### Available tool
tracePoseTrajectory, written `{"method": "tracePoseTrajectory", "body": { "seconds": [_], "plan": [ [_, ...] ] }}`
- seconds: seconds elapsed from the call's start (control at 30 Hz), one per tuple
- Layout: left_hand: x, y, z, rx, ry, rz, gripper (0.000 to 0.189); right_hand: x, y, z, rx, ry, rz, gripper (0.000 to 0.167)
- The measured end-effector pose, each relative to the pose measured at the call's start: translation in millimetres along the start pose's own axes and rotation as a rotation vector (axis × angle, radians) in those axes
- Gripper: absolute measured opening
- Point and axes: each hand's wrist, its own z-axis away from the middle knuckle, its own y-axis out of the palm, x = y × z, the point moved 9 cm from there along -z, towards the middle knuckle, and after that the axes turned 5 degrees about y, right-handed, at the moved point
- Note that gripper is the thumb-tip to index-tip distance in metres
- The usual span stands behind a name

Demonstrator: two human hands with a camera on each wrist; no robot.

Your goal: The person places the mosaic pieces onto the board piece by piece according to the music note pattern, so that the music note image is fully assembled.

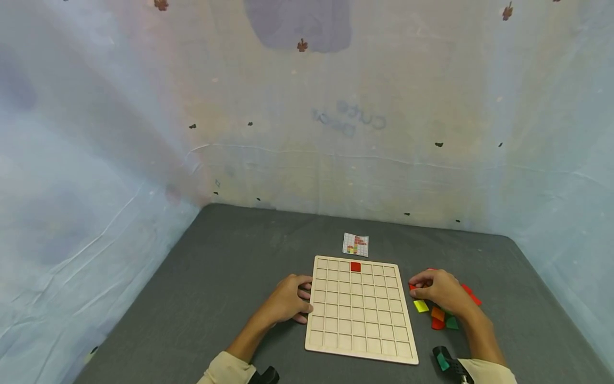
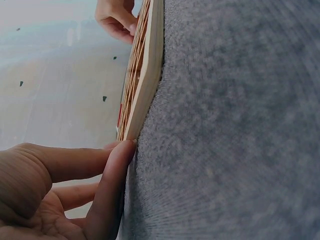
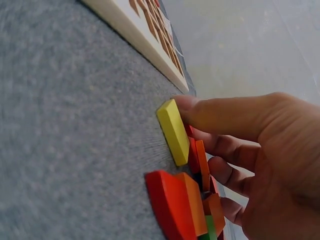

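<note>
A wooden grid board (image 1: pixel 357 309) lies flat, with one red square (image 1: pixel 355 266) set in its top row. My left hand (image 1: pixel 288 298) rests at the board's left edge; in the left wrist view its fingertips (image 2: pixel 122 150) touch the pale wooden side. To the right of the board, my right hand (image 1: pixel 443 290) pinches a small red piece (image 1: pixel 412 287) between thumb and fingers, largely hidden by them. Just below the thumb lies a yellow block (image 3: pixel 173 131). Orange (image 1: pixel 437 313), red (image 1: pixel 437 324) and green (image 1: pixel 452 322) pieces lie under and beside that hand.
A small printed card (image 1: pixel 355 245) with a coloured grid pattern lies beyond the board's far edge. More red pieces (image 1: pixel 471 294) lie right of the right hand. The dark grey table (image 1: pixel 216 282) ends at a hanging pale cloth (image 1: pixel 307 176) at the back and sides.
</note>
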Motion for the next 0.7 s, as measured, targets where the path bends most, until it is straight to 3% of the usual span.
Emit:
{"method": "tracePoseTrajectory", "body": {
  "seconds": [0.7],
  "plan": [
    [-0.7,0.3,1.3,0.006,0.005,0.005,0.070,4.5,0.4,-5.4,-0.024,0.012,-0.002,0.030]
  ]
}}
